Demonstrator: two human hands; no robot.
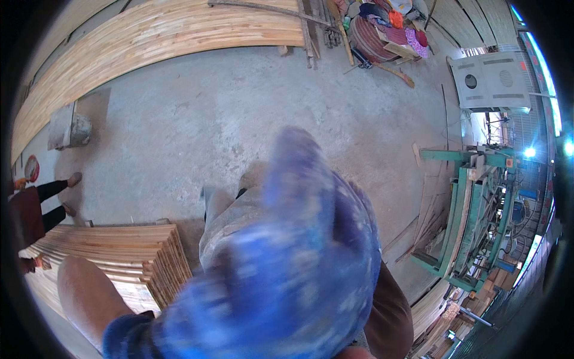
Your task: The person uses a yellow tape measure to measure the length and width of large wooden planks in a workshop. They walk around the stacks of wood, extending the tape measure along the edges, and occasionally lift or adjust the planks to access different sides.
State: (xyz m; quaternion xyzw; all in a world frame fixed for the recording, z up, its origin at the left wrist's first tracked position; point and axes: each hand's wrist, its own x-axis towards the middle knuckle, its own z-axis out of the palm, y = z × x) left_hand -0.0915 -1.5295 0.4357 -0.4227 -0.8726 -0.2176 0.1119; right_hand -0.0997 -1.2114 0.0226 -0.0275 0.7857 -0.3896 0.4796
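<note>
Blue cloth (287,269) with pale blotches is taking up most of the middle here, bunched right up in front of the person's grey trousers (227,230) and badly blurred. Looks like part of the person's own top, but don't quote me on that.

How far along? Honestly hard to call. The cloth is raised off the lap with its narrow end poking out ahead, and that's about all that's readable. Nothing looks settled or finished, and what's left can't be judged from this.

As for the fingers: can't tell if they're wide, narrow or gripping, since neither the left hand nor the right hand shows properly. What looks like a bent bare left arm (89,293) sticks out to one side, a shadowy right arm (391,317) is on the other, and a sliver of skin (354,353) sits at the bottom edge, no clue whose side it belongs to.

Room-wise, the good stretch of concrete floor (161,125) is straight ahead, up to the long wooden boards (179,27). Left is tighter: the board stack (113,242) has its squared corner near the trousers, with a co-worker (27,215) beyond it. To the right, loose strips (427,209) lie before the green machine frame (454,221), so there's stuff to trip on.
</note>
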